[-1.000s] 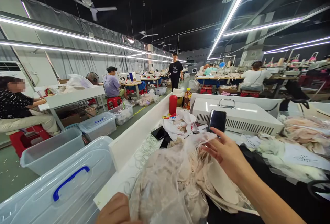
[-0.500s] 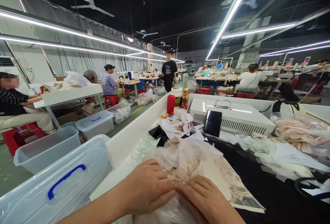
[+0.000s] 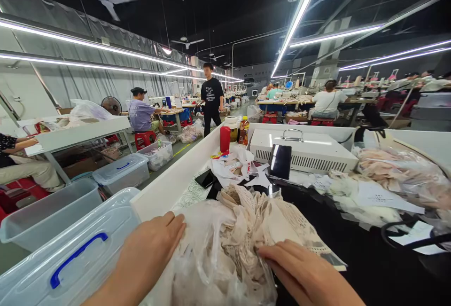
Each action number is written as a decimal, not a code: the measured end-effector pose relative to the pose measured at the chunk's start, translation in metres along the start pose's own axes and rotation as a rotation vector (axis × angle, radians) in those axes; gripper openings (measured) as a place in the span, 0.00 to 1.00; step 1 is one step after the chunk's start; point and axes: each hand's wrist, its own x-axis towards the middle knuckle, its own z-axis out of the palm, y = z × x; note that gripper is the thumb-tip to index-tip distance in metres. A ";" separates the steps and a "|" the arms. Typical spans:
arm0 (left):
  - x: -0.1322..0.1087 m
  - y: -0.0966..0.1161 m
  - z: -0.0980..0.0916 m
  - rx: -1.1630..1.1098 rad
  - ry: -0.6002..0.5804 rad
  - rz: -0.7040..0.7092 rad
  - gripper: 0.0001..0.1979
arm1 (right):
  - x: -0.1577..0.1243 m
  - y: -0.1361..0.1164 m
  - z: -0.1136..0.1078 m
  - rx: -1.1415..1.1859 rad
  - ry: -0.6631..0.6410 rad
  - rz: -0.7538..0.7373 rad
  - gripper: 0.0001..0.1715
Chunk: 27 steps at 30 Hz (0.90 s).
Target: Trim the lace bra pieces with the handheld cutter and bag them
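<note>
The left hand [image 3: 148,249] lies flat, fingers spread and open, pressed on the left flank of a clear plastic bag [image 3: 207,263] stuffed with beige lace pieces [image 3: 246,231]; its grip closes on nothing, only the palm and fingers bear on the film. The right hand [image 3: 299,273] rests at the bag's 4 o'clock side, fingers stretched out and touching the lace and the crinkled plastic; whether its fingertips pinch any of the film cannot be told. The bag sits at the near edge of the bench [image 3: 169,188], directly between the two hands, its mouth open toward 12 o'clock with lace spilling out. Just beyond it, at 12 o'clock, a dark phone [image 3: 281,161] stands propped against a white metal box [image 3: 303,153] with a handle on top. At 11 o'clock from the bag lie white rags [image 3: 234,165], and farther along stand a red flask [image 3: 225,139] and a bottle [image 3: 243,132]. At 2 o'clock more bagged peach-coloured fabric [image 3: 398,169] is heaped on the bench. At 9 o'clock, off the bench, stands a clear storage bin with a blue handle [image 3: 75,259]. Well apart at 11 o'clock a person in a black T-shirt [image 3: 211,101] stands in the aisle.
</note>
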 end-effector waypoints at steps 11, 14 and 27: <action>0.022 0.051 0.010 -0.264 0.262 0.626 0.14 | 0.041 0.021 0.037 -0.333 0.146 -0.114 0.37; 0.028 0.037 0.014 -0.082 -0.026 0.279 0.16 | 0.045 0.019 0.046 -0.349 0.190 -0.070 0.34; 0.018 0.018 0.012 -0.308 0.269 0.221 0.13 | 0.051 0.034 0.039 0.011 0.069 0.264 0.32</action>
